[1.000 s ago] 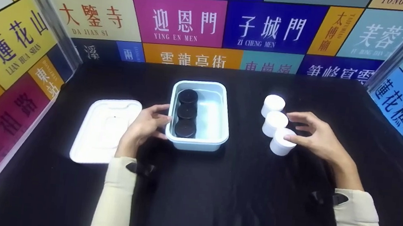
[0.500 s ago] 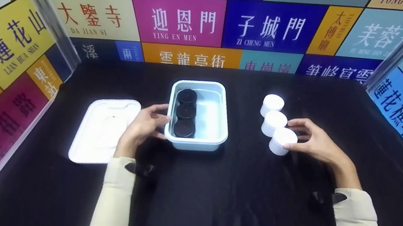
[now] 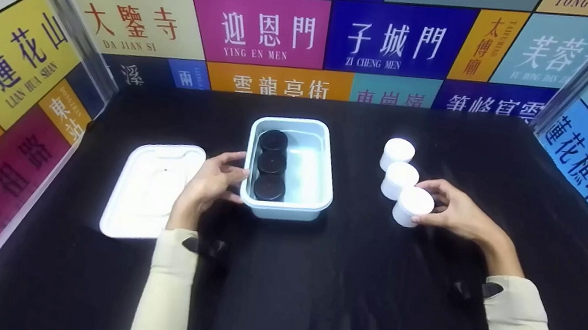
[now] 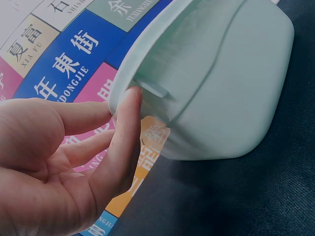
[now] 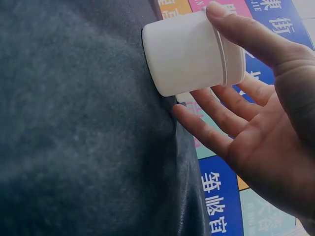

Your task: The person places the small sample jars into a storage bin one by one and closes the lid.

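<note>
A pale blue-green rectangular box (image 3: 307,169) stands in the middle of the table in the head view, with three black-lidded round jars (image 3: 269,187) in a row along its left side. My left hand (image 3: 214,179) pinches the box's left rim between thumb and finger; in the left wrist view the fingertips (image 4: 129,101) sit right at that rim. To the right, three white jars stand in a slanting row. My right hand (image 3: 458,212) holds the nearest white jar (image 3: 408,212), thumb at its lid edge and fingers around its far side. In the right wrist view this white screw-top jar (image 5: 187,54) is upright on the cloth.
A white lid (image 3: 146,193) lies flat to the left of the box, beside my left wrist. The other two white jars (image 3: 399,181) stand just behind the held one. Black cloth (image 3: 281,284) covers the table, and printed panels (image 3: 272,31) wall it in behind and at the sides.
My right hand's fingers have drawn in from beside the middle white jar and closed around the nearest one. The thumb has slid from its top to its side. My left hand stays on the box.
</note>
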Motion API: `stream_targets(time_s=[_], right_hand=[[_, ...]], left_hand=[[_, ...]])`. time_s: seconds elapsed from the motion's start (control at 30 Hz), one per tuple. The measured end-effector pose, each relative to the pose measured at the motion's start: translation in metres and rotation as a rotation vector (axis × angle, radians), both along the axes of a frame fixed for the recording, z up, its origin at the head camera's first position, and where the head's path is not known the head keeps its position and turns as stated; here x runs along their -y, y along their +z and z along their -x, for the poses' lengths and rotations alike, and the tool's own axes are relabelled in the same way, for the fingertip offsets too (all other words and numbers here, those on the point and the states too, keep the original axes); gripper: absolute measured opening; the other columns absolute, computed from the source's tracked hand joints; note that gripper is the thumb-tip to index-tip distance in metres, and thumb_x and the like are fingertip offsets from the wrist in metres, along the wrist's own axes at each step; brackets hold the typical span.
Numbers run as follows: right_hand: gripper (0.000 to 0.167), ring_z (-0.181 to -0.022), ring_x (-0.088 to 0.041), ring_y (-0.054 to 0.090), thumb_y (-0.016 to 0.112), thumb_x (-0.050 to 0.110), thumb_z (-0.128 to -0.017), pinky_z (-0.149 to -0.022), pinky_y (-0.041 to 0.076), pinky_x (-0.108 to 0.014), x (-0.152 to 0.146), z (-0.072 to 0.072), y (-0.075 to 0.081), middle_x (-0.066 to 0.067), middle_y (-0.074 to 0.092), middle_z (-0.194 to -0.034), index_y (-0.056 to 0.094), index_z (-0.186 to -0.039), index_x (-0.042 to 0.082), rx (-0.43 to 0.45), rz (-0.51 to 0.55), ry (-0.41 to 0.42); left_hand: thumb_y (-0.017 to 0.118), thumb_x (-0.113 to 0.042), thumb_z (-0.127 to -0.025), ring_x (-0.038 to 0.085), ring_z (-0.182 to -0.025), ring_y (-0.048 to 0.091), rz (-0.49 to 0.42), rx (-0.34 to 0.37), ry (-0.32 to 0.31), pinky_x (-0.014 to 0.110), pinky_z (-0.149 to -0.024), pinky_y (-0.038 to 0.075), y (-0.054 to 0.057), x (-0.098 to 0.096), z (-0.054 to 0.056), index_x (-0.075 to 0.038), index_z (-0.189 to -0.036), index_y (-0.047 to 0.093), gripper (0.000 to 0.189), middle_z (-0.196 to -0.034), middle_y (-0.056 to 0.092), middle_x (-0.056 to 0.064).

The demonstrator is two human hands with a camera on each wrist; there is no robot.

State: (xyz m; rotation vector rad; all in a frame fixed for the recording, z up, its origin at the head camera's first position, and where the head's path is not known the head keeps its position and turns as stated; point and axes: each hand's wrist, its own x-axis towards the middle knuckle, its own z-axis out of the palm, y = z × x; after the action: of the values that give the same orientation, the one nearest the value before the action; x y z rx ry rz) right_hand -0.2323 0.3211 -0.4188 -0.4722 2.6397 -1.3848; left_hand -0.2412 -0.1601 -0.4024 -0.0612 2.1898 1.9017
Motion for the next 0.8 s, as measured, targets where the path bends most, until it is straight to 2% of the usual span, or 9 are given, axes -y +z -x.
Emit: stream_targets(time_s=[0.17,0.4,0.57,0.8], right_hand=[[0.063,-0.098,0.006,0.06,0.082,0.005,-0.08,-0.08,0.057,-0.013,0.003,-0.003,0.006,-0.023,0.062,-0.125,0.05,-0.133,-0.005,0.001,-0.012,-0.007],[0.06,-0.098,0.002,0.061,0.083,0.01,-0.081,-0.083,0.057,-0.014,0.014,-0.009,0.017,-0.011,0.063,-0.119,0.053,-0.132,-0.002,-0.033,-0.027,-0.005],[0.06,-0.101,0.003,0.06,0.082,0.009,-0.082,-0.086,0.057,-0.013,0.028,-0.014,0.027,-0.017,0.061,-0.125,0.052,-0.133,-0.002,-0.041,-0.002,0.017],[0.059,-0.102,0.001,0.062,0.081,0.005,-0.082,-0.084,0.058,-0.012,0.046,-0.021,0.043,-0.018,0.06,-0.126,0.052,-0.133,-0.003,-0.077,0.038,0.036]], left_hand=[[0.057,-0.007,-0.099,0.018,-0.085,0.069,0.0,-0.002,-0.001,0.034,-0.06,0.066,-0.001,0.0,0.0,-0.004,-0.151,0.04,0.054,-0.128,0.06,0.03],[0.057,-0.007,-0.099,0.018,-0.084,0.069,-0.002,-0.001,0.001,0.034,-0.06,0.066,-0.002,0.001,-0.001,-0.004,-0.151,0.04,0.054,-0.129,0.06,0.03],[0.058,-0.007,-0.099,0.017,-0.083,0.069,-0.005,0.0,0.009,0.033,-0.058,0.065,-0.003,0.003,-0.002,-0.003,-0.15,0.04,0.054,-0.129,0.06,0.031],[0.058,-0.007,-0.099,0.019,-0.086,0.069,-0.008,0.003,0.007,0.035,-0.059,0.066,-0.001,0.001,0.0,-0.005,-0.15,0.041,0.054,-0.128,0.061,0.029]])
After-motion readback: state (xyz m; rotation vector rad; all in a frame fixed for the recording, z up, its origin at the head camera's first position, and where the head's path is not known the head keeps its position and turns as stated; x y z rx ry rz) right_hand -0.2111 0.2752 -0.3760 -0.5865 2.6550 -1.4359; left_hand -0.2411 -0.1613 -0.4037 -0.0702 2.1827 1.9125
